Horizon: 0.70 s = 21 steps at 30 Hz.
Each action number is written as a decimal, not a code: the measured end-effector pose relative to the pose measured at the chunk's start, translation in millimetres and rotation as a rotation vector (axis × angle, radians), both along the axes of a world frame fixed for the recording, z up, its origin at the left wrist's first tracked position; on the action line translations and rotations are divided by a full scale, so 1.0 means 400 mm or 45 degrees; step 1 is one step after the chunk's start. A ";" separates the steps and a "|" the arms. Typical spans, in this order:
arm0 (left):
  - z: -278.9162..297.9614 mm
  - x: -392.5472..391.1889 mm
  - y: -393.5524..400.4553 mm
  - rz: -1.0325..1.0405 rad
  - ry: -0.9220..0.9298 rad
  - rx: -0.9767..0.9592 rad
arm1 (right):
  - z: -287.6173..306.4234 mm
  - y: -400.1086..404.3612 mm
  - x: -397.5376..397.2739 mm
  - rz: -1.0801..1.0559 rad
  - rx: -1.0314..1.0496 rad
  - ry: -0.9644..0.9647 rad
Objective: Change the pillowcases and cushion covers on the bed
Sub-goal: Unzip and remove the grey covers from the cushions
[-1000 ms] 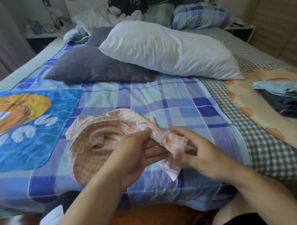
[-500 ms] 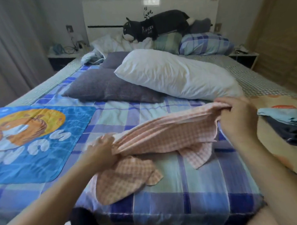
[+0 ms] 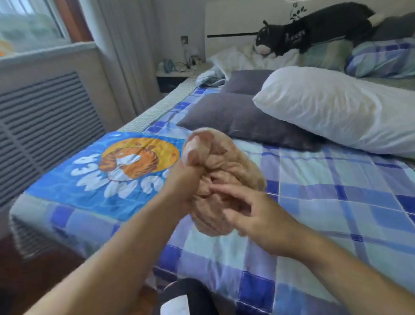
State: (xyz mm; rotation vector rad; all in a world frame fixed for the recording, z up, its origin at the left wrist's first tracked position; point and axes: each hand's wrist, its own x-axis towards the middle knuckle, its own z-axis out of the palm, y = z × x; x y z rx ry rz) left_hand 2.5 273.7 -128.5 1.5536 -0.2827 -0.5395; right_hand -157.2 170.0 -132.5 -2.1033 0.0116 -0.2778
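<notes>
A pink checked pillowcase (image 3: 228, 161) is bunched into a blurred wad above the blue plaid bedspread (image 3: 334, 199). My left hand (image 3: 183, 182) grips the wad's left side with curled fingers. My right hand (image 3: 254, 210) is against its lower right, fingers partly curled into the folds. A bare white pillow (image 3: 337, 113) lies across the bed behind, leaning on a grey pillow (image 3: 235, 118).
A blue mat with a tiger picture (image 3: 116, 170) covers the bed's left corner. A black plush cat (image 3: 315, 31) and a plaid pillow (image 3: 387, 59) sit at the headboard. A nightstand (image 3: 176, 75) and a radiator cover (image 3: 41, 131) stand to the left.
The pillowcase was stretched wide between my hands; now both hands have come together and it is gathered into a wad. The view has swung left.
</notes>
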 end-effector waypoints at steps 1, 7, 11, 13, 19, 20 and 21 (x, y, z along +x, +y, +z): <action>0.040 0.071 0.035 0.147 -0.270 0.099 | 0.019 -0.005 0.022 0.011 0.063 -0.016; 0.107 0.460 0.250 0.071 -1.414 1.520 | -0.002 -0.061 0.178 -0.328 0.192 0.051; -0.137 0.446 0.293 -0.166 -1.104 1.793 | -0.080 -0.099 0.177 -0.452 0.118 0.258; -0.235 0.379 0.231 -0.260 -1.043 1.669 | -0.123 -0.138 0.147 -0.488 0.070 0.389; -0.318 0.253 -0.052 -0.204 -1.142 1.176 | -0.162 -0.309 0.092 -0.714 -0.039 0.477; -0.325 0.250 -0.113 -0.244 -1.155 1.156 | -0.161 -0.346 0.085 -0.734 -0.107 0.449; -0.330 0.247 -0.174 -0.304 -1.173 1.154 | -0.160 -0.386 0.078 -0.753 -0.242 0.425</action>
